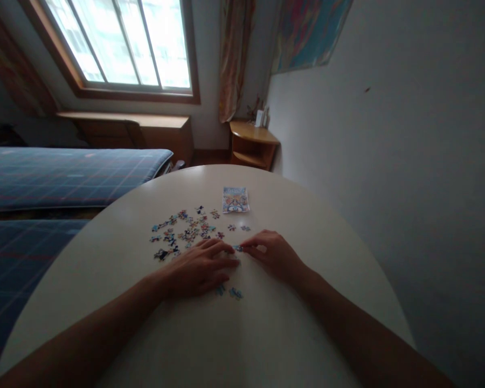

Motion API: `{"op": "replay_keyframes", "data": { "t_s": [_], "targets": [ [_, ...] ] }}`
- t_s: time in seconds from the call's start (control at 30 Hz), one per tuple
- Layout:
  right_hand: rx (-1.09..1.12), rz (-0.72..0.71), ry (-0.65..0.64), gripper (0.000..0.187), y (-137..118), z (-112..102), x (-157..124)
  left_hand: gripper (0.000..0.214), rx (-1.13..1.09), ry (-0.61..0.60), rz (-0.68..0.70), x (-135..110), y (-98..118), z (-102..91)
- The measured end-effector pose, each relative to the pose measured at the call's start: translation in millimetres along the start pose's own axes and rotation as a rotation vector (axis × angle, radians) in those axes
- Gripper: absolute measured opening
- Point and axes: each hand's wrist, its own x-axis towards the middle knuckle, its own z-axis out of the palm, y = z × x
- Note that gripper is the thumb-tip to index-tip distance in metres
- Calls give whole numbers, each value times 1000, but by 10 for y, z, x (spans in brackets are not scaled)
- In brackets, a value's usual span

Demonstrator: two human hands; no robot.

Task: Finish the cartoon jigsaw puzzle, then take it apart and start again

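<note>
My left hand [202, 268] rests palm down at the middle of the table, fingers stretched to the right and a little apart. Its fingertips touch the tabletop beside small jigsaw pieces and partly cover some. From the right, my right hand [275, 255] pinches a bluish jigsaw piece [237, 248] between thumb and fingers, close to the left fingertips. Beyond the left hand lies a loose spread of jigsaw pieces [189, 233]. Nearer to me, a few light blue pieces [236, 293] lie below the left hand. Whatever is under the left palm is hidden.
A colourful printed picture sheet [235, 200] lies on the round white table [307, 215] behind the pieces. Left of the table is a bed with a plaid cover [64, 175]. A wall [408, 161] runs along the right, and a corner shelf [253, 132] stands behind.
</note>
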Motion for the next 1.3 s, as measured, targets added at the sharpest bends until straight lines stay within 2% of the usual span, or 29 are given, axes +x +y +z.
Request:
{"op": "replay_keyframes", "data": {
  "t_s": [0.23,0.4,0.57,0.77,0.9,1.2,1.3],
  "targets": [
    [-36,-44,-4,14,18,106,32,18,44,161,-23,33,-93,114],
    [-49,-65,-19,18,-30,106,36,18,80,193,-34,41,-128,131],
    [3,36,30,16,-74,78,33,19,85,199,-39,43,-122,137],
    [238,161,43,11,-95,84,6,16,22,329,-231,63,-83,209],
    [338,189,53,13,-132,97,-9,12,20,385,-221,80,-64,265],
    [285,67,55,23,-152,65,-20,13,23,447,-226,86,-53,259],
    [221,44,43,19,-167,64,-18,12,22,435,-238,86,-53,274]
  ]
}}
